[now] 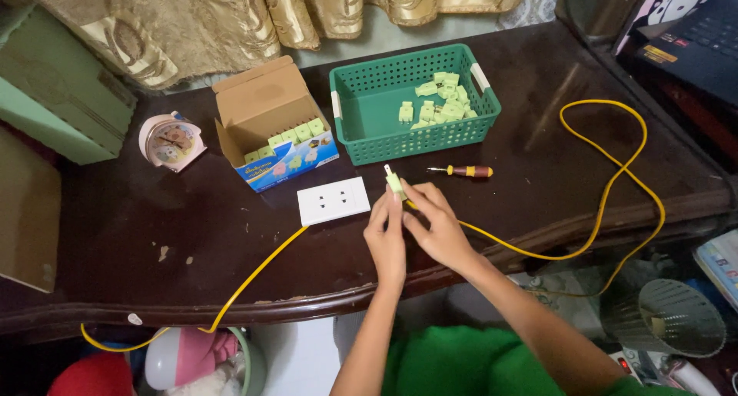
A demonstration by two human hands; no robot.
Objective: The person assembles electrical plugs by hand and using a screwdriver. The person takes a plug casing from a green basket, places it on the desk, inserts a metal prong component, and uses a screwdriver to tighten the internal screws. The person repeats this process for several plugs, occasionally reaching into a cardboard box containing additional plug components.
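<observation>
My left hand (386,234) and my right hand (434,225) are together over the dark wooden table (154,227), both pinching a small light-green plug (394,182) with its metal prongs pointing up-left. A yellow cable (607,188) runs from the plug, loops across the right of the table and back. Just left of the plug lies a white socket plate (334,201), with another yellow cable (246,282) leading from it off the front edge.
A green plastic basket (361,119) holding several light-green plugs stands behind the hands. An open cardboard box (269,119) of more plugs sits to its left, with a small pink clock (171,141) beyond. A screwdriver (465,171) lies by the basket. A laptop (692,42) is far right.
</observation>
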